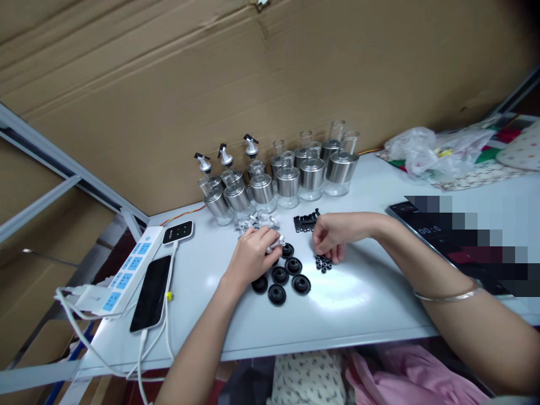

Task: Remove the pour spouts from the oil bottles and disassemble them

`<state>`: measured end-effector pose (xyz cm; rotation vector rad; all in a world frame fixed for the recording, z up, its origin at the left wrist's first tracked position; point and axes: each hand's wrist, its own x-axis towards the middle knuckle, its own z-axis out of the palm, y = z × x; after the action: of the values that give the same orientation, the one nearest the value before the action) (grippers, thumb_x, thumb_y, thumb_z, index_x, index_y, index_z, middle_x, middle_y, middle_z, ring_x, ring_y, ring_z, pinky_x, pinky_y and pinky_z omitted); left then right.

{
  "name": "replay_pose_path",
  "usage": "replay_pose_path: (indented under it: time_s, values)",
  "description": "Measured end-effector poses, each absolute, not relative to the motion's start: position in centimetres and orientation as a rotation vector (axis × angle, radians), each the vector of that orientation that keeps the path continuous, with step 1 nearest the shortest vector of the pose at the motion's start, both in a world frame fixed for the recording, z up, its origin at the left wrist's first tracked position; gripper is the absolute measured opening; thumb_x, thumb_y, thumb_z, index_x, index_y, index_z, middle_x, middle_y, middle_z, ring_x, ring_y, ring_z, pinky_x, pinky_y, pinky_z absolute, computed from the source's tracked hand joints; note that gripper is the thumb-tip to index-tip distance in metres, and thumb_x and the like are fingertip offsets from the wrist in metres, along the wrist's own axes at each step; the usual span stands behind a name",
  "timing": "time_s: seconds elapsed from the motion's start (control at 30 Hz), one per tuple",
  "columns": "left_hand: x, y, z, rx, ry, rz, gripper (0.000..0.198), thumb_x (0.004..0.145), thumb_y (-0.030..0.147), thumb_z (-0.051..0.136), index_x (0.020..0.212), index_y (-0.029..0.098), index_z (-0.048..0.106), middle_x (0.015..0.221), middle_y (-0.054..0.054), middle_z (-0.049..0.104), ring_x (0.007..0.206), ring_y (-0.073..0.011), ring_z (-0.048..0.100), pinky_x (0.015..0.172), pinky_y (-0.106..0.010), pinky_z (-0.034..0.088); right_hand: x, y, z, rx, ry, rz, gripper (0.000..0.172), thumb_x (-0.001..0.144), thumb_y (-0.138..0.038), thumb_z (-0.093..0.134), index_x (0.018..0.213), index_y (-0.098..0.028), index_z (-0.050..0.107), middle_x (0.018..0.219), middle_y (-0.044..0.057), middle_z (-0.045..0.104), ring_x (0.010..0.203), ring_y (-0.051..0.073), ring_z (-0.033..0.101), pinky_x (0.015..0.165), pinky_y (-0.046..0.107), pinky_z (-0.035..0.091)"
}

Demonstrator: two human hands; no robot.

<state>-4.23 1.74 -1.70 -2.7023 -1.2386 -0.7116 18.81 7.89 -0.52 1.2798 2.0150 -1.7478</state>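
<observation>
My left hand (pixel 253 254) is closed around a small silver pourer spout, held just above several round black stoppers (pixel 280 279) on the white table (pixel 363 304). My right hand (pixel 333 236) has its fingers pinched together over a little heap of tiny black rings (pixel 323 262); whether it grips one is hidden. Loose silver spouts (pixel 253 221) lie just behind my left hand, and a pile of small black clips (pixel 306 220) lies behind my right.
Several glass bottles with steel shoulders (pixel 287 180) stand at the back, three topped with spouts. A white power strip (pixel 126 270), a phone (pixel 152 292) and a small charger (pixel 178 232) lie at left. A dark tablet (pixel 426 228) and plastic bags (pixel 422 149) sit at right. Cardboard forms the wall behind.
</observation>
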Motion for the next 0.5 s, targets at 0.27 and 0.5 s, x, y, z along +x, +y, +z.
replay_pose_path:
  time_s: [0.27,0.5]
  values:
    - [-4.07,1.71,-1.69,-2.700,-1.248,-0.703,0.012,0.085,0.015,0.043,0.080,0.018,0.054,0.075,-0.002,0.060,0.067,-0.0145,0.054,0.067,-0.026,0.040,19.08,7.82,-0.10,1.344,1.993,-1.709,0.033,0.060,-0.044,0.072,0.066,-0.014,0.059,0.056,-0.001,0.062,0.053,0.012,0.063,0.054,0.024,0.054]
    - [-4.20,1.72,-1.74,-2.696,-1.243,-0.703,0.011,0.085,0.015,0.044,0.080,0.018,0.053,0.074,-0.001,0.059,0.067,-0.0145,0.054,0.067,-0.026,0.040,18.99,7.55,0.15,1.275,1.930,-1.630,0.046,0.054,-0.049,0.074,0.072,-0.018,0.047,0.056,-0.003,0.057,0.050,0.014,0.061,0.050,0.027,0.050]
